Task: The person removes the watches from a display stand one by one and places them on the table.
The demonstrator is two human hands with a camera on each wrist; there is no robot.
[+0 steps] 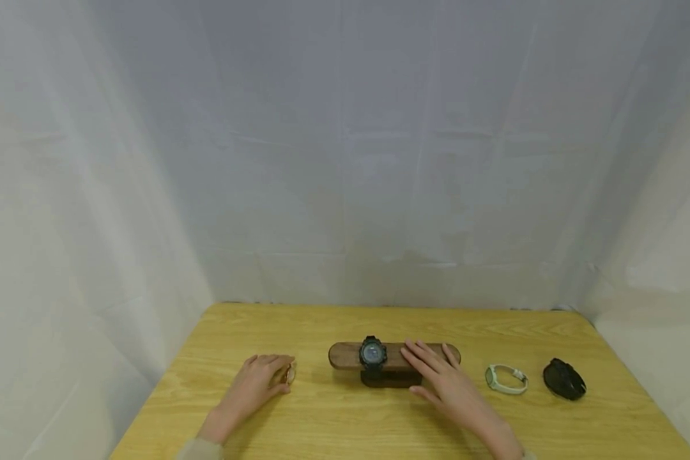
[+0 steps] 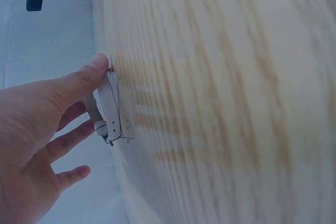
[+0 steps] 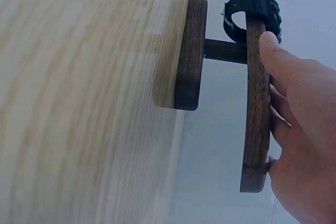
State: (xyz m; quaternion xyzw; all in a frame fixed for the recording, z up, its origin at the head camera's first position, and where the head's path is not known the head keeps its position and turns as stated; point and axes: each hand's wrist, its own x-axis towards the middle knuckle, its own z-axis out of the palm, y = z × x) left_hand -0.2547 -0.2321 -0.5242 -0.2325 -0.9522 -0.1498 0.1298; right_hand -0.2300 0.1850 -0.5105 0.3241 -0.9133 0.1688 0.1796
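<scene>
Toward the left of the table, my left hand [image 1: 252,383] pinches a small wristwatch [image 1: 291,374] between thumb and fingers. Its pale strap [image 2: 109,103] is buckled into a loop and stands close over the wood in the left wrist view. My right hand [image 1: 450,388] rests on the right part of a dark wooden watch stand [image 1: 345,356], fingers laid out across its bar and thumb at the near edge. A black digital watch [image 1: 373,352] is strapped around the bar, left of that hand. The stand's base [image 3: 191,56] sits on the table.
Right of the stand, a pale green watch [image 1: 508,388] lies with its strap looped. Farther right is a black watch [image 1: 563,379]. All stand on a yellowish wooden table [image 1: 322,428], with white cloth [image 1: 345,191] hanging behind and at both sides.
</scene>
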